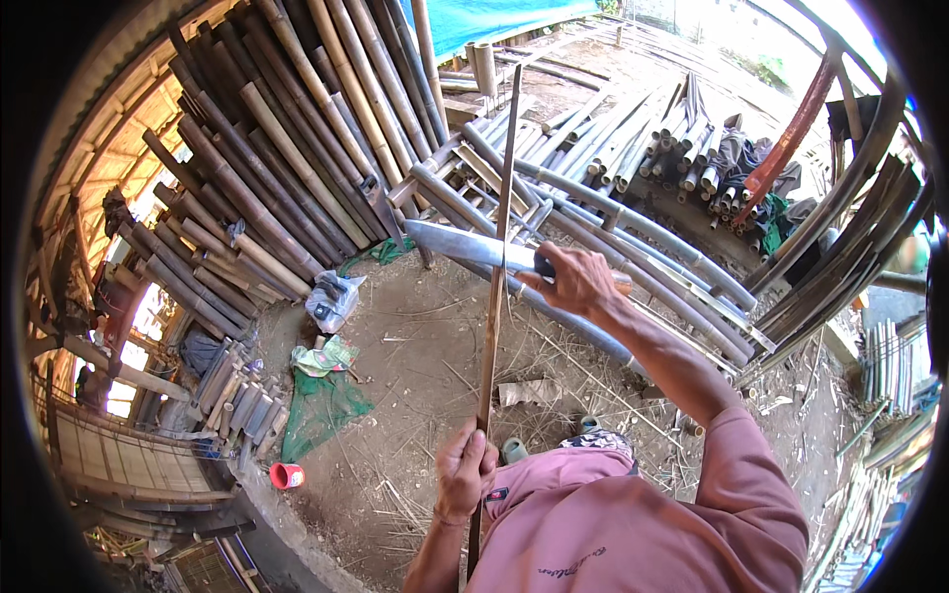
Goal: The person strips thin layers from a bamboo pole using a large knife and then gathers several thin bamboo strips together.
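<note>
A long, narrow bamboo strip [491, 346] stands nearly upright in front of me, its lower end running down past my chest. My left hand [465, 470] is closed round its lower part. Further up, my right hand [575, 280] grips the dark handle of a broad-bladed machete [455, 243], whose tip points left. The blade lies across the strip at about the height of my right hand, touching or very close to it; I cannot tell whether it has cut in. Part of the machete's handle is hidden by my fingers.
Bamboo poles [287, 148] lean thickly at the left. Ahead lies a low bamboo frame [633, 232], with cut bamboo tubes [682, 148] stacked behind. Plastic bags [334, 299], green netting [321, 410] and a red bucket [287, 476] sit on the dirt floor among shavings.
</note>
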Motion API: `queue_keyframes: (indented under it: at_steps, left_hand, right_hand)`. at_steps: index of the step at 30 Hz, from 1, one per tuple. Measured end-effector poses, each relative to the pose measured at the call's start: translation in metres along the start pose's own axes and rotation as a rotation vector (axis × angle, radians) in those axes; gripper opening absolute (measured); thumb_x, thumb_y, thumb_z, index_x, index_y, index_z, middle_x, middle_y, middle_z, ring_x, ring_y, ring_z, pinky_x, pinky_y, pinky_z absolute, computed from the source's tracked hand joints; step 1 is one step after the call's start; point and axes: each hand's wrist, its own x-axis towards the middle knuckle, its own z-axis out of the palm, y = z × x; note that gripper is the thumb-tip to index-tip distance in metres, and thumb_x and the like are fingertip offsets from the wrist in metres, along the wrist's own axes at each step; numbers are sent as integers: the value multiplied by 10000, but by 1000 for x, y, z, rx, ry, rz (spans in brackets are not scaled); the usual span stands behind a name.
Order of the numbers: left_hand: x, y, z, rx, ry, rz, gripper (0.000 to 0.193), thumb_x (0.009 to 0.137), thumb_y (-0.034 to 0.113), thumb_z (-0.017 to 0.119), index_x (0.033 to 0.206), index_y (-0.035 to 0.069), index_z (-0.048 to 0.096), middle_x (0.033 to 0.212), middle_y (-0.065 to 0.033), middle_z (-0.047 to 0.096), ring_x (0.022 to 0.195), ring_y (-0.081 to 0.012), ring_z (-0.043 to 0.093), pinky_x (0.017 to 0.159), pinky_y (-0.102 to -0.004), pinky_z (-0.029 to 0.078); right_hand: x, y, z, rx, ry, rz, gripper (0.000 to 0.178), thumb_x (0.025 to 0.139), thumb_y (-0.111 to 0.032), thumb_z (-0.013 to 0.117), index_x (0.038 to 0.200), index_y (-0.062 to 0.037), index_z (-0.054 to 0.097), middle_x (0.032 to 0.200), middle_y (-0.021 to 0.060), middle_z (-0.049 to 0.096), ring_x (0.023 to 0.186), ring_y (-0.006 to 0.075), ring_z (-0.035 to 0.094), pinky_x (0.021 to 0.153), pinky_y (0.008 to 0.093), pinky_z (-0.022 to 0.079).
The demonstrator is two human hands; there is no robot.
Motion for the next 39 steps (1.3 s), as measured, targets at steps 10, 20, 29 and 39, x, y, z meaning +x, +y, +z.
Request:
queue_keyframes:
  at_steps: [10, 20, 29, 39]
  left_hand:
    - [-100, -53, -55, 135, 120, -80, 351, 987, 196, 482, 1239, -43, 530, 564, 15, 454, 417, -42, 352, 383, -201, 281]
    - [-125, -74, -103, 216, 141, -104, 381, 981, 241, 507, 1212, -60, 546, 523, 12, 434, 415, -46, 368, 386, -208, 283]
    - [-152, -109, -122, 125, 187, -274, 215, 990, 194, 473, 1052, 18, 581, 585, 15, 427, 473, -85, 355, 455, -249, 285]
    - [-62, -50, -74, 187, -51, -101, 566, 999, 417, 426, 1351, -25, 426, 524, 14, 422, 386, -69, 362, 365, -222, 283]
  right_hand:
    - [40, 66, -50, -130, 120, 197, 734, 835, -786, 379, 1003, -125, 650, 505, 17, 502, 416, 131, 435, 421, 374, 375]
    - [44, 59, -51, -48, 113, -106, 611, 860, -688, 480, 992, -108, 622, 699, 86, 630, 564, 222, 592, 497, 426, 458]
    - [99, 123, -132, -211, 128, 311, 747, 844, -764, 385, 1047, -99, 657, 646, 111, 664, 680, 238, 682, 652, 440, 524]
    - [61, 96, -125, -73, 343, 349, 539, 930, -537, 496, 878, -16, 623, 712, 176, 633, 695, 289, 652, 648, 427, 488]
